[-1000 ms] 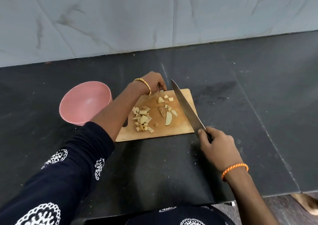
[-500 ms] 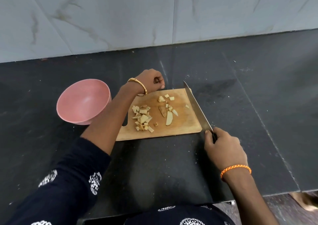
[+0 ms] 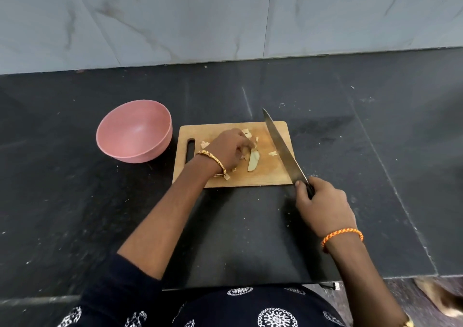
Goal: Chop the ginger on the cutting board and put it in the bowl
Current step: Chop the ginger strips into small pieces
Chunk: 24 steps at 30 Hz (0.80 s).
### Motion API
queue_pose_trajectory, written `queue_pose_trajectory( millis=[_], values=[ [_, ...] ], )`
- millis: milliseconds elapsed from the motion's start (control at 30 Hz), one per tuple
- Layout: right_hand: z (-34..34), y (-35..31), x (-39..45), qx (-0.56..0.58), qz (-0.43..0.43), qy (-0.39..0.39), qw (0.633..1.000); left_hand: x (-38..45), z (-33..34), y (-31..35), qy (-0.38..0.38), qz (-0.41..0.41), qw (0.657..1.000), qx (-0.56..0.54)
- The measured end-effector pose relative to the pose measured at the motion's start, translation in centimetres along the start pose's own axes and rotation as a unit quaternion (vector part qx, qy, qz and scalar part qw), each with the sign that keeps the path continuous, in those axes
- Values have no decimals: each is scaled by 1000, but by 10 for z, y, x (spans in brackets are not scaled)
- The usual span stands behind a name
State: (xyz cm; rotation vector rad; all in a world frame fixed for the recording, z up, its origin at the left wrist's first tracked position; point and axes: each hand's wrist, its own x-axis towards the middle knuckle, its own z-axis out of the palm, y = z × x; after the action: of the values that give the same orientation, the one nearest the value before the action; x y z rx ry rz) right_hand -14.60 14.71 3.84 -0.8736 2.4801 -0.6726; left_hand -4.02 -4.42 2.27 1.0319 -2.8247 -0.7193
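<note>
Wooden cutting board (image 3: 265, 176): L hand (image 3: 229, 150) curls on ginger (image 3: 253, 161); R hand (image 3: 323, 205) grips knife (image 3: 281, 146). Tuck fingertips, chop w/ short strokes.

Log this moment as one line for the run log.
left hand on ginger, cutting board | right hand holds knife | bowl empty

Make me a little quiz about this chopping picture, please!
1. True or false: the pink bowl already has ginger in it.
2. Which hand holds the knife? A) left B) right
3. Fill in: the long ginger slice lies on the ______.

Key:
1. False, it looks empty.
2. B, the right hand; the left hand is over the ginger pieces.
3. Cutting board.
</note>
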Motion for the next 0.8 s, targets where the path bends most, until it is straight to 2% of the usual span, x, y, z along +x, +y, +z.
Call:
queue_pose_trajectory(
  millis=[133, 233, 433, 667, 800],
  values=[
    [3, 5, 0, 36, 1, 0, 999, 2, -5, -1, 1, 24, 999, 33],
    [7, 7, -1, 55, 5, 1, 998, 2, -11, -1, -32, 44, 997, 59],
    [8, 8, -1, 73, -2, 0, 997, 1, -14, -13, -20, 156, 976, 154],
    [10, 11, -1, 94, -4, -7, 996, -3, -14, -23, -14, 163, 981, 101],
    [11, 12, 0, 102, -4, -4, 995, -4, -10, -26, 22, 207, 974, 87]
  ],
)
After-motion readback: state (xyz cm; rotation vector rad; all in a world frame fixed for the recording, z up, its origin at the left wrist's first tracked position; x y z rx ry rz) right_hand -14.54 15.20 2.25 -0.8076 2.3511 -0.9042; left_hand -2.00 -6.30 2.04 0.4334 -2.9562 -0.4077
